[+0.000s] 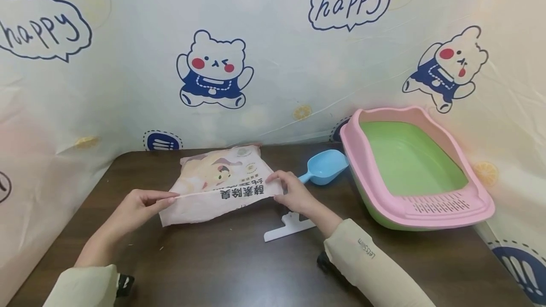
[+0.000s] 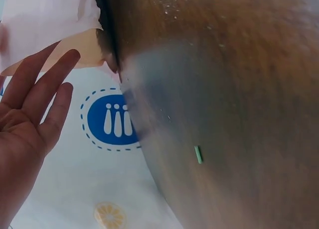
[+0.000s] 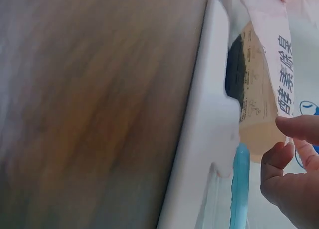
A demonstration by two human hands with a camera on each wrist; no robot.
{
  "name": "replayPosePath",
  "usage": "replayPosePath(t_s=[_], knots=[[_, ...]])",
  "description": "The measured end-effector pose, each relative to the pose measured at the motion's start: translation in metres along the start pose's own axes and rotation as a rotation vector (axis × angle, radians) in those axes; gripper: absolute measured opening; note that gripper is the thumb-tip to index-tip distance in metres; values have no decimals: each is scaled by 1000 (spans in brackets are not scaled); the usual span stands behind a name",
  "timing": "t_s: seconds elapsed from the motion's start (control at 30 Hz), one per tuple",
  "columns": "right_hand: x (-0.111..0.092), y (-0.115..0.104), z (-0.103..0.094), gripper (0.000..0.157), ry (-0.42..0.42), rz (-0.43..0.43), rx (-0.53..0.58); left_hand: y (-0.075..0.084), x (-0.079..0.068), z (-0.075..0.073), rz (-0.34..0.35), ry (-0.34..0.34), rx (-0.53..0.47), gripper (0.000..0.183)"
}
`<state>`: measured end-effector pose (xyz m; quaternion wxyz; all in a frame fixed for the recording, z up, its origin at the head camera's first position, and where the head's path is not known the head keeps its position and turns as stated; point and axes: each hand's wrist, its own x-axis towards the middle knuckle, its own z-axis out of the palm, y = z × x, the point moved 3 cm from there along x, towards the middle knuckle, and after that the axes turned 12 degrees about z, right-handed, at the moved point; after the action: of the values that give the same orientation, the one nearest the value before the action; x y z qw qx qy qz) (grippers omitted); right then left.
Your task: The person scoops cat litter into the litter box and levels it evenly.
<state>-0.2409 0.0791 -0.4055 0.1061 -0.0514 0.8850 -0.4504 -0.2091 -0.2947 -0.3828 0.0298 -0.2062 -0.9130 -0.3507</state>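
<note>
A pale pink cat litter bag with a printed animal and dark lettering lies near the table's back edge. Its near end is raised and folded over in a flap. The left hand pinches the flap's left corner between thumb and index finger; in the left wrist view the other fingers are spread beneath it. At the flap's right corner, the right hand pinches the edge between thumb and fingers, as the right wrist view also shows. Beneath the right hand lies a white plastic piece with a handle.
A blue scoop lies to the right of the bag, against a pink-rimmed green litter box. Small crumbs and a green pellet are scattered on the brown table. A printed cloth hangs behind.
</note>
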Motion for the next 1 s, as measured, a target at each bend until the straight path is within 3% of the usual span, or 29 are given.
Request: replayPosePath(t_s=[0.33,0.53,0.63,0.83,1.0], knots=[[7,4,1,36,72,40,11,1,13,2,-31,-57,0,33],[9,3,3,38,101,32,35,4,20,1,-65,-55,24,41],[9,2,2,40,92,32,101,9,23,-1,-116,-65,102,54],[8,2,0,47,22,49,240,31,24,-4,-228,-72,369,86],[8,1,-1,48,-27,72,370,48,22,2,-290,-74,480,89]])
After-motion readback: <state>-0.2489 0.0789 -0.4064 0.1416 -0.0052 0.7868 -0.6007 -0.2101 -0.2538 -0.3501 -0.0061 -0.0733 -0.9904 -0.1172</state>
